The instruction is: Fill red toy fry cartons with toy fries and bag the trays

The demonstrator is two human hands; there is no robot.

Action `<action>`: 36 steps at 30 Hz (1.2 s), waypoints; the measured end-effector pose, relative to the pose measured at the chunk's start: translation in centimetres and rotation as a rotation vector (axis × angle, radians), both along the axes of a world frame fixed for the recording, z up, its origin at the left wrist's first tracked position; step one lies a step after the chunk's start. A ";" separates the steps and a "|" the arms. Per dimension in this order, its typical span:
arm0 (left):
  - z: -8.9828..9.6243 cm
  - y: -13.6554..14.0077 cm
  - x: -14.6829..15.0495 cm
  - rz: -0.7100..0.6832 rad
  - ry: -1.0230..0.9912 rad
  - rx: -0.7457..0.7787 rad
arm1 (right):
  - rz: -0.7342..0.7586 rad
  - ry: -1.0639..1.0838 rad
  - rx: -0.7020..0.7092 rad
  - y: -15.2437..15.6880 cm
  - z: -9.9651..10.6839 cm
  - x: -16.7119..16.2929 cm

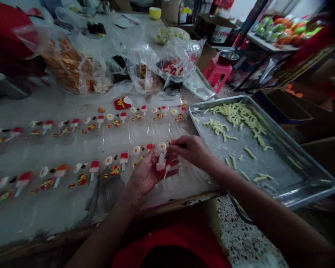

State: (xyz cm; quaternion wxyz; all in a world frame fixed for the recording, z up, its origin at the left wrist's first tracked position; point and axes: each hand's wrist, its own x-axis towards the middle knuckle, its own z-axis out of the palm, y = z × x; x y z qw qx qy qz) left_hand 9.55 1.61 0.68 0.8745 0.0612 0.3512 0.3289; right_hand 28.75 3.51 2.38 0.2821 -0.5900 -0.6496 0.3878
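Note:
My left hand [148, 170] is cupped palm up over the front of the table, holding a few red-and-white miniature popsicles [160, 167] with pale sticks. Just to its right, my right hand [192, 149] has its thumb and fingers pinched together; a bit of red shows by the fingertips, but what they grip is hidden. Under and around both hands lie clear plastic packs in two rows. Many hold a miniature fried egg [108, 160], a popsicle [124, 158], a round pizza-like piece [115, 170] and a small burger-like piece [105, 176].
A metal tray [281, 199] with pale yellow curved strips [234, 113] stands at the right. Along the back are plastic bags of brown pieces [64, 63] and red-and-white pieces [173, 67]. A red fries-box piece [123, 103] lies behind the packs. A pink stool [216, 74] stands beyond.

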 end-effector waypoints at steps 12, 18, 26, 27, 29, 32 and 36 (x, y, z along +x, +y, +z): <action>-0.4 -1.8 3.1 -0.134 0.099 -0.183 | -0.381 0.091 0.192 -4.4 -0.1 5.2; -0.1 0.1 5.7 -0.043 0.352 0.264 | -0.040 -0.578 0.341 -4.7 -3.4 9.9; -1.6 2.6 9.6 -0.462 0.810 1.139 | 0.092 -1.067 0.298 -4.8 -2.1 9.2; -1.7 2.7 9.7 -0.484 0.830 1.185 | 0.099 -1.100 0.281 -4.9 -1.9 9.1; -1.9 2.8 9.6 -0.510 0.846 1.185 | 0.120 -1.144 0.240 -4.8 -1.6 8.6; -2.2 2.7 9.2 -0.477 0.833 1.135 | 0.108 -1.149 0.184 -4.6 -1.7 7.8; -2.1 2.2 8.8 -0.557 0.819 1.214 | 0.068 -0.970 0.113 -4.4 -1.8 8.2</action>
